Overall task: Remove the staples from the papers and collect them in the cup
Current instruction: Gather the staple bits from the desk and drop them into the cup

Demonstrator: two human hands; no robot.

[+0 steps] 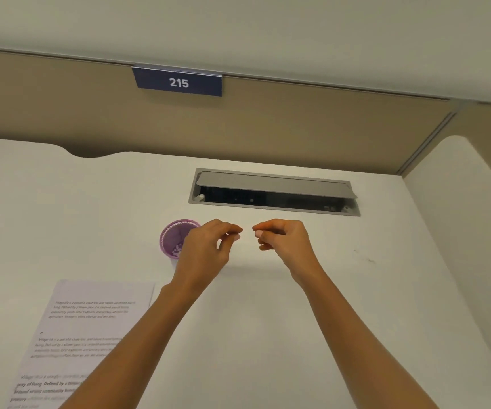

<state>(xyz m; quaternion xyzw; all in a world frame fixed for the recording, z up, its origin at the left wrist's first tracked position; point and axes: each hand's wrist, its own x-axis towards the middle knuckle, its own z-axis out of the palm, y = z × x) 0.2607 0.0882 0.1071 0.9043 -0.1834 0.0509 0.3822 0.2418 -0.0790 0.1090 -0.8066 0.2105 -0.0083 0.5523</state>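
Note:
A purple mesh cup (173,239) stands on the white desk, partly hidden behind my left hand (209,246). Printed papers (85,329) lie flat at the lower left, with my left forearm crossing their right edge. A small dark mark near their left margin could be a staple. Both hands hover above the desk in the middle of the view. My left hand is just right of the cup, fingers curled and pinched. My right hand (282,236) faces it a short gap away, fingers pinched too. Nothing is visible in either pinch.
A grey cable hatch (273,191) with its flap raised is set into the desk behind the hands. A beige partition with a blue sign reading 215 (178,82) closes the back. Another partition and desk section run along the right side.

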